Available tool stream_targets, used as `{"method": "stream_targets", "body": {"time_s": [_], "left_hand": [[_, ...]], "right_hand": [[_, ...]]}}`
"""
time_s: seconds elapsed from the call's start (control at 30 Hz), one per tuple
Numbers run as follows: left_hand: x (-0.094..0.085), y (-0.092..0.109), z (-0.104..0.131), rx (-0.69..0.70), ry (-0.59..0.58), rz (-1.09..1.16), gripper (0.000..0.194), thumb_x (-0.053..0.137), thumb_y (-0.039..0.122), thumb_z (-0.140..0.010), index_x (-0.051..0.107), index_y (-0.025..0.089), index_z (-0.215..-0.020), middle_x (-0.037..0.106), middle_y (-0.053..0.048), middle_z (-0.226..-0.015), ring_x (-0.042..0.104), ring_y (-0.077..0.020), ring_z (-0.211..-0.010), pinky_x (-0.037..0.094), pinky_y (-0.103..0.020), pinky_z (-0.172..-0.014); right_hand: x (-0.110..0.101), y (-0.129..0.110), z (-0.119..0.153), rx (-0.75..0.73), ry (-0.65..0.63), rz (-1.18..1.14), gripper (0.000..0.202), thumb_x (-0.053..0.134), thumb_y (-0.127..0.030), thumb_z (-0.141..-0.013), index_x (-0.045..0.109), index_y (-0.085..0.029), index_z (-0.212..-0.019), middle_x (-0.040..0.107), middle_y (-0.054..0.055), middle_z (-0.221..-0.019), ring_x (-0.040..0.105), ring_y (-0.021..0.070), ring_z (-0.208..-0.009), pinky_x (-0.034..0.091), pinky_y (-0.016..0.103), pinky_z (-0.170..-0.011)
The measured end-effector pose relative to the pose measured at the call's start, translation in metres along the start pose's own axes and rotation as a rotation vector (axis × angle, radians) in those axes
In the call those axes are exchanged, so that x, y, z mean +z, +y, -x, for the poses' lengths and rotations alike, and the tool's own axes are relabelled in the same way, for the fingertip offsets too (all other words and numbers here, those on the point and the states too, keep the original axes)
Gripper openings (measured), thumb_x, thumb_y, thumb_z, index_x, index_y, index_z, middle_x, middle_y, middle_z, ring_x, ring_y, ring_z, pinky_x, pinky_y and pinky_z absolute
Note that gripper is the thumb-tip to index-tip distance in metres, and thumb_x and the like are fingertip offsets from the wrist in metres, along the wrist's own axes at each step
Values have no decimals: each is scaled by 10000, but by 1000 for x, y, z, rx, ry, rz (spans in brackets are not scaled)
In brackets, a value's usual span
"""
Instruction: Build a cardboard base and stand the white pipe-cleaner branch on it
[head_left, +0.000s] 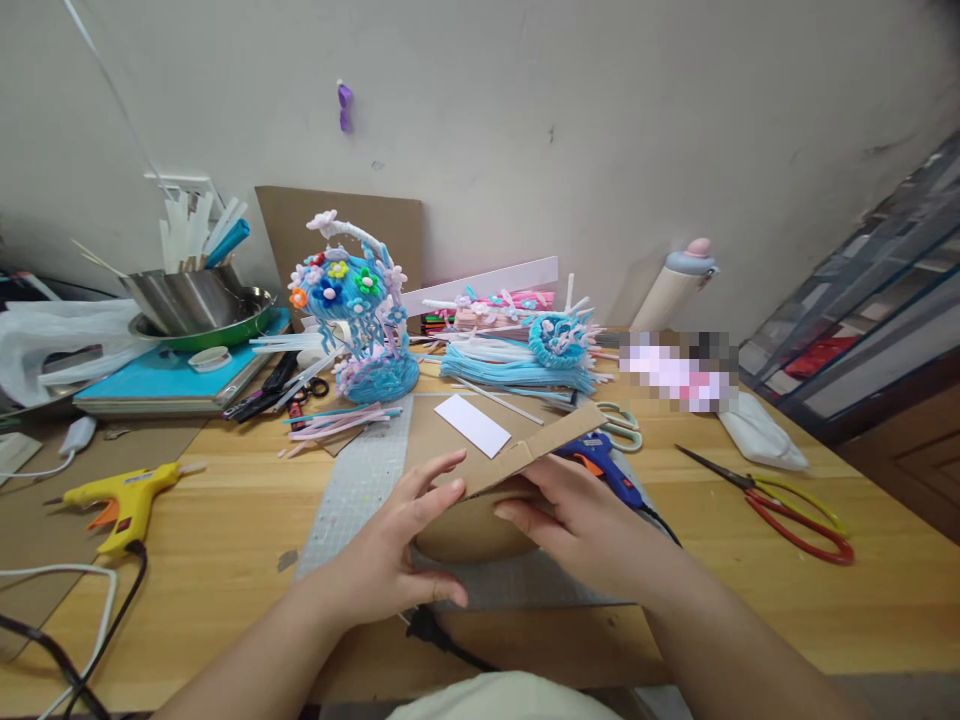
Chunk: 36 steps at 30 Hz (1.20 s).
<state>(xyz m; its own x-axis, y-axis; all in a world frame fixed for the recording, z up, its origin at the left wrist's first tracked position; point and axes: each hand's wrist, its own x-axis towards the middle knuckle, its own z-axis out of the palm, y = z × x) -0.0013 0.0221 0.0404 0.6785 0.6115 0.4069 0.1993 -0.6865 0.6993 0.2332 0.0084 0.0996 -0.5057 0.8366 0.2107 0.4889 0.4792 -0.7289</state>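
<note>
1. Here we are at a craft worktable, a small handicraft corner against a plain grey wall.
2. Glue guns out: yellow one (131, 500) at left, blue one (611, 470) right of centre!
3. Centre, bundles of blue pipe cleaners (517, 370) beside a fuzzy flower lamp-shaped ornament (345, 290).
4. And red-and-yellow-handled scissors (780, 505) at right, grey cutting mat (352, 500) lower centre.
</note>
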Motion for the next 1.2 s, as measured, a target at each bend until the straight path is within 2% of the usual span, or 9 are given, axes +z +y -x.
{"method": "stream_targets", "body": {"time_s": [0.3,0.5,0.7,0.87,1.2], "left_hand": [[2,0,-4,-9,28,-45,853,746,247,-716,250,402,-1393,288,-90,-1466,279,-303,-1339,280,-524,-1065],[3,1,-4,1,33,-96,832,729,201,-727,251,367,-1387,338,-109,-1428,302,-299,-1322,288,-523,-1060],[6,-4,-6,1,81,2,765,680,102,-730,304,358,-1347,345,-96,-1405,312,-278,-1326,309,-496,-1058],[5,-3,-14,31,78,-13,759,630,67,-763,276,380,-1357,338,-80,-1401,337,-249,-1314,334,-470,-1046],[7,0,-18,-6,104,-45,716,634,70,-752,300,343,-1323,351,-93,-1385,341,-264,-1305,331,-486,-1048]], "right_hand": [[1,5,0,15,9,-10,356,520,-185,-874,519,-255,-1222,624,42,-1093,564,183,-1001,437,323,-880],[0,5,-1,16,11,-4,363,516,-170,-867,519,-256,-1220,621,42,-1123,557,192,-1029,435,336,-898],[-1,7,-3,12,8,10,359,522,-177,-864,519,-251,-1215,620,47,-1124,555,201,-1032,438,344,-890],[-2,7,-5,29,5,20,336,519,-170,-861,528,-249,-1188,622,37,-1123,550,199,-1036,426,346,-897],[-2,14,-6,65,33,37,279,527,-204,-857,549,-235,-1133,626,50,-1110,559,219,-1030,438,370,-899]]}}
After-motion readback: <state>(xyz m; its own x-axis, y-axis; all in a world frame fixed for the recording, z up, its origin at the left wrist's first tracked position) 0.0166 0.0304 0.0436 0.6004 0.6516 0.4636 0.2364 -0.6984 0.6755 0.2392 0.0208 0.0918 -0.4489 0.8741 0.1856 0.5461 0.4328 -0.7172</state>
